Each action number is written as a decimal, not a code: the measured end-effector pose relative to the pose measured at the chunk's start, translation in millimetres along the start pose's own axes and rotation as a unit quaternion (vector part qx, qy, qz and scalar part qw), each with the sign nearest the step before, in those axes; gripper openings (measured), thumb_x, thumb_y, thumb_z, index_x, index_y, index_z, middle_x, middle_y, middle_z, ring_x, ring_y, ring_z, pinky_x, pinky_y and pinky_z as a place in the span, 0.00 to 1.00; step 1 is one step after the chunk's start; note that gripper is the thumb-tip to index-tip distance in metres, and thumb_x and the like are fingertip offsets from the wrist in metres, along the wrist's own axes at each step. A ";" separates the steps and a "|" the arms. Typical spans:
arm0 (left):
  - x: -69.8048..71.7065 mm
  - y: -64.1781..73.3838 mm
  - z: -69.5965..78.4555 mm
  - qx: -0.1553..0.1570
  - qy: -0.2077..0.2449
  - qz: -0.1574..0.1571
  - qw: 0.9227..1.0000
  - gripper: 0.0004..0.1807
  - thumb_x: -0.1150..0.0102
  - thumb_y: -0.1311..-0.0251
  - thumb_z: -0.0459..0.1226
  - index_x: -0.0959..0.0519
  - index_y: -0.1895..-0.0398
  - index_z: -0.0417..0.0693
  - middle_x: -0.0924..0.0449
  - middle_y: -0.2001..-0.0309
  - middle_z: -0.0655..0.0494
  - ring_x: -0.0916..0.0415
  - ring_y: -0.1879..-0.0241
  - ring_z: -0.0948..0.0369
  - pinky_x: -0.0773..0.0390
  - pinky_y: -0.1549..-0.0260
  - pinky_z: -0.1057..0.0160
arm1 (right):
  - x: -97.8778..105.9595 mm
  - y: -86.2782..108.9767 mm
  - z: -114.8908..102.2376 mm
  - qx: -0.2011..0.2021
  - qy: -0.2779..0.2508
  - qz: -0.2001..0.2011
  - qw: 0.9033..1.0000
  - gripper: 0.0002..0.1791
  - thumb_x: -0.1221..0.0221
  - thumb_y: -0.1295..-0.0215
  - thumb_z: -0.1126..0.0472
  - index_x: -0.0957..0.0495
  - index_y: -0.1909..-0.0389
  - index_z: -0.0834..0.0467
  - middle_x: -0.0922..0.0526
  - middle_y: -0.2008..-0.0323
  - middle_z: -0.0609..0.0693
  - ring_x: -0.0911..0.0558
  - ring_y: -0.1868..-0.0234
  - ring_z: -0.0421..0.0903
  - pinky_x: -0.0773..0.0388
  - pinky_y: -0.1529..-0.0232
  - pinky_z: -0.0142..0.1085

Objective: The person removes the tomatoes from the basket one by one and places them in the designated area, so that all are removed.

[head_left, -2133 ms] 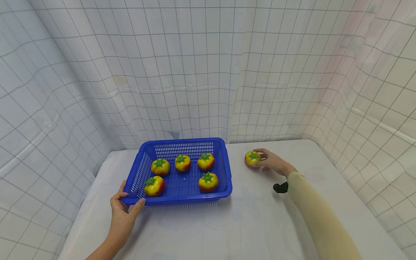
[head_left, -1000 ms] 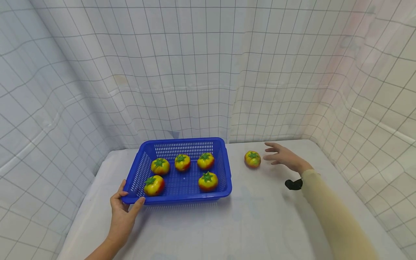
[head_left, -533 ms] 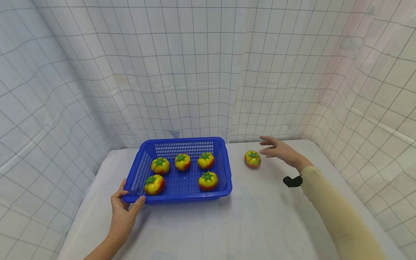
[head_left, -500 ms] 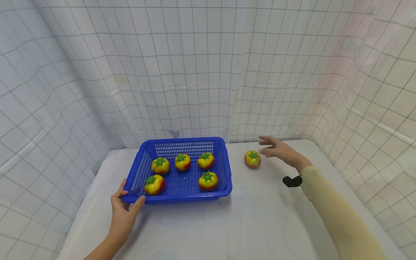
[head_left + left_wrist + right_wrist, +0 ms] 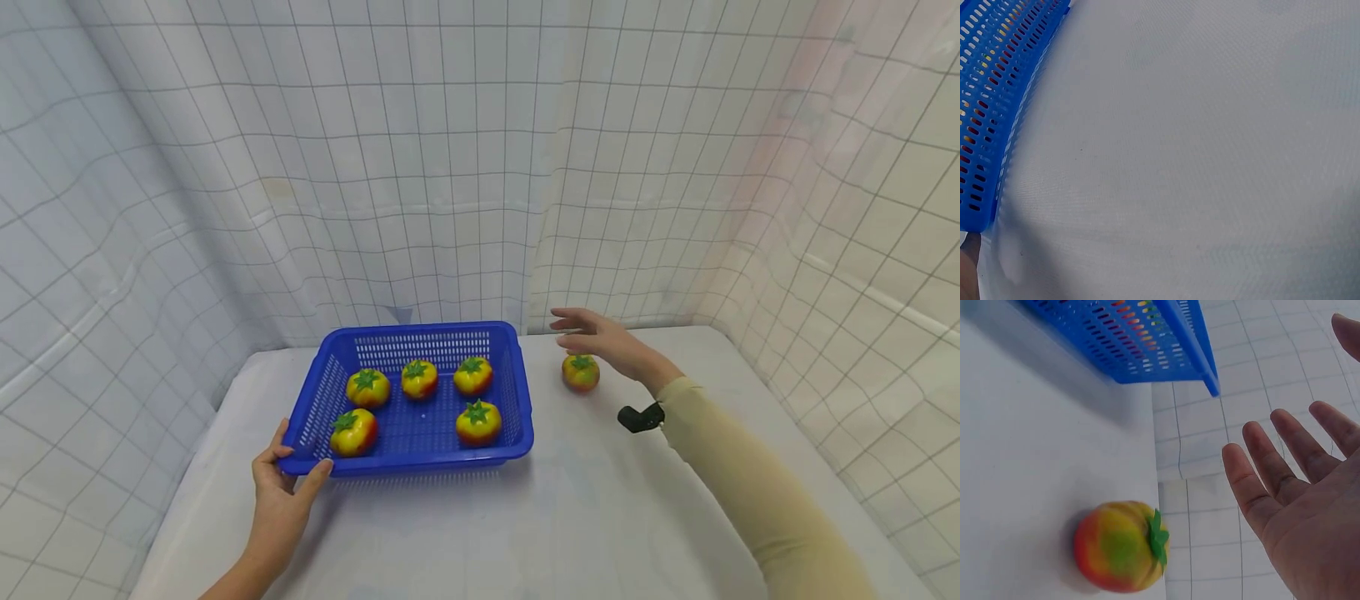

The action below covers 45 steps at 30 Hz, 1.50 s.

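Observation:
My left hand [image 5: 279, 508] grips the front left corner of a blue plastic basket [image 5: 420, 463], its thumb at the front rim and its fingers at the left side. Inside sit several yellow-and-red tomatoes, one [image 5: 479, 423] at the front right and another [image 5: 354, 432] at the front left. To the right of the basket a single tomato [image 5: 581, 377] rests on the table. Just above it is my right hand [image 5: 609, 346], holding nothing. In the right wrist view, the fingers [image 5: 1297, 437] are spread and apart from the tomato [image 5: 1119, 547].
A white-covered table [image 5: 517, 533] bears the basket. White curtains [image 5: 450, 167] with a grid pattern stand behind it and along both sides. A black device [image 5: 641, 417] is worn at the right wrist.
My right hand has let go of the tomato, drawn back to the right, then risen and moved left over it. The left hand keeps its hold on the basket.

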<state>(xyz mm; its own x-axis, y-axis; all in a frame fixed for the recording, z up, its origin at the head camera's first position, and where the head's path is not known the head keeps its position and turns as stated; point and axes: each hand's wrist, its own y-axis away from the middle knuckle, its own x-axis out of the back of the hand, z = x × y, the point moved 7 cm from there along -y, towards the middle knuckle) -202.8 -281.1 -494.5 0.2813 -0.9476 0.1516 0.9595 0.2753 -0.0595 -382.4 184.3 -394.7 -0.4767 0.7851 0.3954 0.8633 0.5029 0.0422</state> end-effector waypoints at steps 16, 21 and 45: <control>-0.2 1.2 1.7 -0.016 0.023 -0.008 1.000 0.26 0.43 0.25 0.37 0.53 0.44 0.58 0.69 0.17 0.61 0.63 0.21 0.46 0.37 0.43 0.83 | -77.3 -41.0 -57.4 0.037 0.033 -0.095 0.994 0.36 0.37 0.33 0.40 0.37 0.26 0.36 0.30 0.29 0.46 0.29 0.32 0.46 0.33 0.32 0.54; 0.1 2.0 1.6 -0.018 0.025 -0.005 1.000 0.26 0.43 0.25 0.36 0.52 0.44 0.57 0.68 0.17 0.60 0.63 0.21 0.46 0.37 0.44 0.84 | -105.8 -55.7 -72.9 0.054 0.047 -0.142 0.987 0.41 0.35 0.35 0.43 0.39 0.23 0.42 0.29 0.30 0.47 0.27 0.33 0.44 0.31 0.33 0.51; 1.1 -0.1 2.4 -0.017 0.019 -0.003 1.000 0.27 0.42 0.26 0.36 0.52 0.43 0.55 0.67 0.17 0.62 0.60 0.21 0.45 0.36 0.44 0.83 | -204.3 -105.5 -93.1 0.072 0.083 -0.248 0.963 0.39 0.29 0.37 0.48 0.33 0.26 0.43 0.25 0.35 0.42 0.26 0.33 0.52 0.27 0.37 0.40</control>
<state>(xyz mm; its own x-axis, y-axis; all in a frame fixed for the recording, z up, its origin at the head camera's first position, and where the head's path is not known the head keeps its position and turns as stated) -202.6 -281.7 -492.0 0.2737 -0.9548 0.1156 0.9600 0.2639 -0.0931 -360.6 -62.8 -394.5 -0.7805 0.3733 0.5014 0.4989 0.8553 0.1399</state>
